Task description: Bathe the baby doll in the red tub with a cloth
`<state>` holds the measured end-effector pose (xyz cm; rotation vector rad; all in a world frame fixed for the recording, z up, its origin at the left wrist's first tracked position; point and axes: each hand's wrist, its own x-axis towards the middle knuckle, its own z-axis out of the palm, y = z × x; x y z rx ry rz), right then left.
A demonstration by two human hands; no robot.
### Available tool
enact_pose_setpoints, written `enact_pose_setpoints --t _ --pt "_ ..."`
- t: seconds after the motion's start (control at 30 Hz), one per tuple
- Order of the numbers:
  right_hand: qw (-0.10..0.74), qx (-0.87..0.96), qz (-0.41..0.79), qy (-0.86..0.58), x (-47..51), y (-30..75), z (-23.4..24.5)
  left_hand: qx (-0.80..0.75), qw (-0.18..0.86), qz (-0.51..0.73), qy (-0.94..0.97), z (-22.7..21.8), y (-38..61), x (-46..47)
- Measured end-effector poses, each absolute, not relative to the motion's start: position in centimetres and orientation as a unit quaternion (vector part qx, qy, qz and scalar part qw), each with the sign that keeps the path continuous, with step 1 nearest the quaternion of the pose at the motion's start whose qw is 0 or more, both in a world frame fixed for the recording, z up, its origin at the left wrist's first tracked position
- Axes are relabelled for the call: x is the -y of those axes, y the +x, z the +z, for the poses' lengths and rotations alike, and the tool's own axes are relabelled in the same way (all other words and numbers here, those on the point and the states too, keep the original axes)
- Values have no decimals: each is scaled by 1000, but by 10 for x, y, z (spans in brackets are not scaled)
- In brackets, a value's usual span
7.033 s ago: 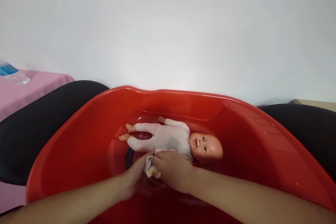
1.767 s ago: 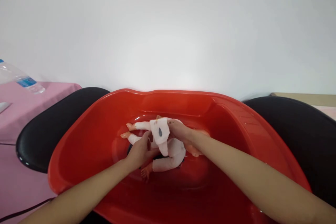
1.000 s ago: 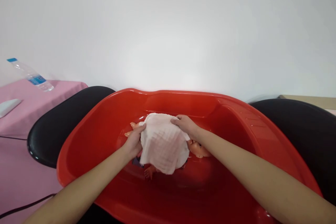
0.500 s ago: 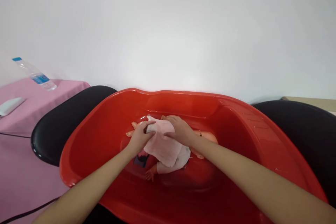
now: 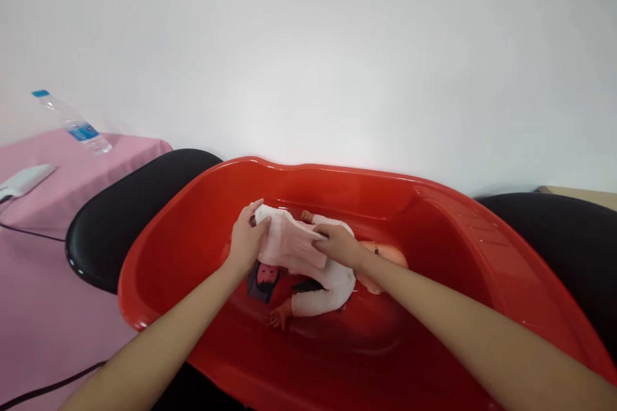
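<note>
A baby doll in a white suit lies in the red plastic tub, head toward the right, one arm reaching toward me. A pale pink cloth is spread over its legs and belly. My left hand grips the cloth's left corner with closed fingers. My right hand pinches the cloth's right edge over the doll's chest. The doll's head is mostly hidden behind my right wrist.
Black padded seats flank the tub on both sides. A pink-covered table at the left holds a water bottle and a white device with a cable. A white wall is behind.
The folded cloth was opened out and laid over the doll. Since half a second ago my left hand has pulled its corner up and left, stretching the cloth between both hands.
</note>
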<state>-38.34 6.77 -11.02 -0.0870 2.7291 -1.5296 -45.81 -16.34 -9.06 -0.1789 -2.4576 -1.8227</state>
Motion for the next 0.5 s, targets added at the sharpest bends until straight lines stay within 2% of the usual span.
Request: enact_pose_setpoints --t 0.07,0.17,0.27,0.33,0.4,0.5 --pt "-13 -799 -601 15 -73 -383 -97 809 15 -585 -48 -98 -463 162" --pt "-36 -676 -731 88 -84 -385 -75 791 -113 -600 -47 -110 -470 157" --pt "-124 -567 -791 193 -100 -399 -56 819 -171 -541 -90 -120 -483 145" --pt "-209 -557 -771 227 -113 -414 -50 851 -144 -490 -119 -125 -500 134" --pt "-251 -619 -712 215 -120 -432 -51 860 -128 -475 -132 -133 -521 120" --pt "-206 -757 -597 167 -115 -457 -68 864 -142 -464 -133 -150 -552 100"
